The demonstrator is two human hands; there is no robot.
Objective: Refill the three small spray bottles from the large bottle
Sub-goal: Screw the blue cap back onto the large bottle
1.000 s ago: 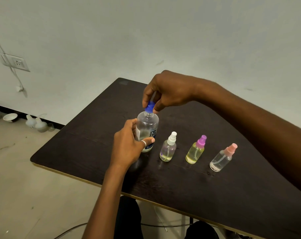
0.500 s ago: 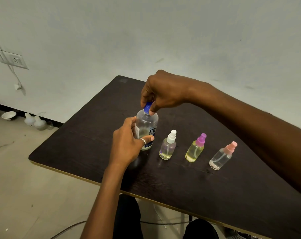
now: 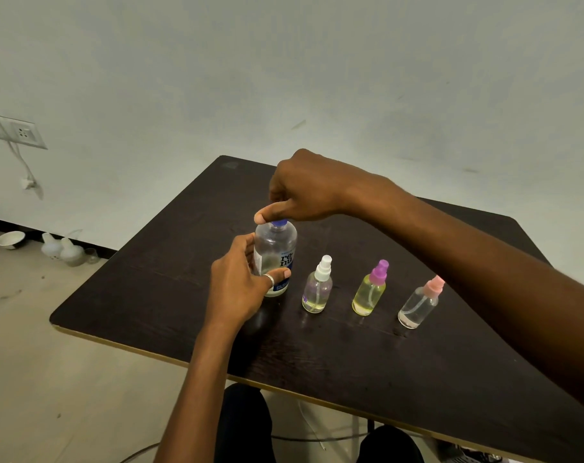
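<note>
Dark wood-grain table (image 3: 170,295) with a pale edge carries everything. The large bottle (image 3: 276,243), clear and round-shouldered, stands upright on it. Its blue label reads "re" over "nu" in white. The left hand (image 3: 240,289) wraps the bottle's body, thumb across the label. The right hand (image 3: 304,188) sits on top, pinching the blue cap (image 3: 279,223). Just to the right stand three small clear spray bottles in a row: white-topped (image 3: 317,290), purple-topped (image 3: 370,294) holding yellowish liquid, and pink-topped (image 3: 418,307), nearly empty. A silver ring (image 3: 269,279) circles the left thumb.
</note>
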